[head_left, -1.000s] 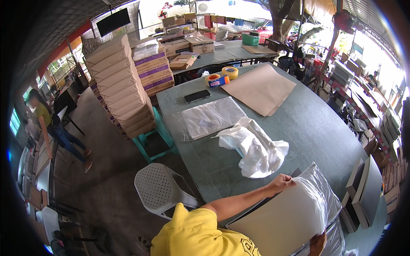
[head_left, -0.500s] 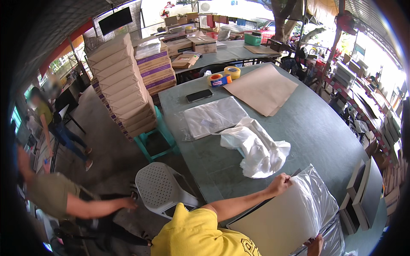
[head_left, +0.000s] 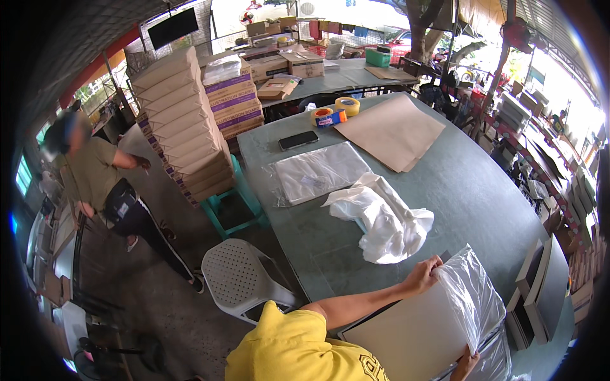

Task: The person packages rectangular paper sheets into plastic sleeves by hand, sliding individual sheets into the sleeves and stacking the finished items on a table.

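A large cream-grey board [head_left: 406, 333], seemingly on top of darker ones, lies at the table's near edge in front of me. A clear plastic bag [head_left: 473, 295] covers its right end, wrinkled and shiny. At the far corner my left hand [head_left: 424, 277] is closed on the bag's edge. My right hand [head_left: 467, 365] grips the same edge at the near corner, its fingers partly hidden. More clear plastic lies under the board on the right. Just beyond my left hand is a crumpled white plastic bag [head_left: 387, 222].
On the green table [head_left: 483, 190] lie a flat plastic-wrapped pack [head_left: 324, 173], a phone [head_left: 298, 140], tape rolls [head_left: 346, 106] and brown paper [head_left: 391, 133]. Grey-topped boards [head_left: 546, 286] stand at right. Left are a stool [head_left: 238, 270], wrapped stacks [head_left: 184, 127] and a co-worker [head_left: 95, 165].
The co-worker has walked farther away along the left side and now stands upright. Both my hands keep their hold on the plastic bag, with only a slight shift.
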`<act>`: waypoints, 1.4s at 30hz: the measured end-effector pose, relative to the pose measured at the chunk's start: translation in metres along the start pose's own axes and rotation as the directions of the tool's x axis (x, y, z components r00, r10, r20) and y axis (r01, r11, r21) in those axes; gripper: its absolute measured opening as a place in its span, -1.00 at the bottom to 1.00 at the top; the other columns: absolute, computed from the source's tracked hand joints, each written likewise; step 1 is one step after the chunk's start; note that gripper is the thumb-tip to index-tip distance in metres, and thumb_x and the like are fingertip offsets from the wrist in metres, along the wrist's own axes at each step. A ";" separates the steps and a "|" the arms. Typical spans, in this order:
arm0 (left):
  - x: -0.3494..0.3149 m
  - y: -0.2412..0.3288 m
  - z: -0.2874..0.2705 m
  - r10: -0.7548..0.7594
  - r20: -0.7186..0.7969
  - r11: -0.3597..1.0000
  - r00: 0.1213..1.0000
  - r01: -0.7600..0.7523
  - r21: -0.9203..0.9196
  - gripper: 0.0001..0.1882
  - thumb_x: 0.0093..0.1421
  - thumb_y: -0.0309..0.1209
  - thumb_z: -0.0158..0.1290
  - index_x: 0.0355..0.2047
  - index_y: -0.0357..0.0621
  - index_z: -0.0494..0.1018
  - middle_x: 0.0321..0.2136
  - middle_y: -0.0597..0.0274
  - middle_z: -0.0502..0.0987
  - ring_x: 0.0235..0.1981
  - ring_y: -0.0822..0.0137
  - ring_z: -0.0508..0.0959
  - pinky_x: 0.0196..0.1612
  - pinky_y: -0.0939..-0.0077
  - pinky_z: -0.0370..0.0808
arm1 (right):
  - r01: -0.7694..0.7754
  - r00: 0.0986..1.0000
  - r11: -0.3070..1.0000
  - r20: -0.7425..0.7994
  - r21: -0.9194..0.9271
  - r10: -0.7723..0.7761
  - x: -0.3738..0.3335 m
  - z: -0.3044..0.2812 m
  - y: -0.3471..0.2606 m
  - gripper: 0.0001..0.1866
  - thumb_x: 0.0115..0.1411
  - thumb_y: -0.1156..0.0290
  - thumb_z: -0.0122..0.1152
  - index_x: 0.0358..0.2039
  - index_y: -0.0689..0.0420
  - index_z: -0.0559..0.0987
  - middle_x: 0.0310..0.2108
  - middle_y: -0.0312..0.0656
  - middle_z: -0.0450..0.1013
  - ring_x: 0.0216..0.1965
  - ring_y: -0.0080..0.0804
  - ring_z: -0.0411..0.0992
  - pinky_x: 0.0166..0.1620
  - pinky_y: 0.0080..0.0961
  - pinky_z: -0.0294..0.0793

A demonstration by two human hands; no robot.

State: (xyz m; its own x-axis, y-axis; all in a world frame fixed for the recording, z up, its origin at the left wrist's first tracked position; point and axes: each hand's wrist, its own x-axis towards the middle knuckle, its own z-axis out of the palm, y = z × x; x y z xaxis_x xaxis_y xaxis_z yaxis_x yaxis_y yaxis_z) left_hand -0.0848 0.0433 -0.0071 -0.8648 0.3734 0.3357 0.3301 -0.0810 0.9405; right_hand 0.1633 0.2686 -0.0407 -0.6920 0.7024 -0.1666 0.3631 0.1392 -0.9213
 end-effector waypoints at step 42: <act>-0.124 0.043 -0.023 0.378 0.918 0.700 0.124 -0.687 -0.195 -0.54 -0.20 -0.34 0.19 -0.24 -0.13 0.32 -0.38 0.09 0.36 -0.35 0.13 0.38 -0.30 0.33 0.34 | 0.042 0.685 0.963 -0.694 -0.265 -0.221 -0.269 0.110 -0.039 -0.84 -0.14 0.59 0.13 -0.53 0.17 0.34 -0.60 -0.20 0.31 -0.63 -0.31 0.34 -0.54 -0.52 0.35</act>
State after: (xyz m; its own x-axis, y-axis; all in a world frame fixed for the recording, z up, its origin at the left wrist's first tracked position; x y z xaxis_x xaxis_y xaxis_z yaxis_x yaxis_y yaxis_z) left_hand 0.0284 -0.0277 -0.0070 0.3646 0.8637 0.3480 0.7515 -0.4936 0.4377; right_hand 0.2665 -0.0029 0.0013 -0.1210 0.9349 0.3335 0.4859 0.3488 -0.8014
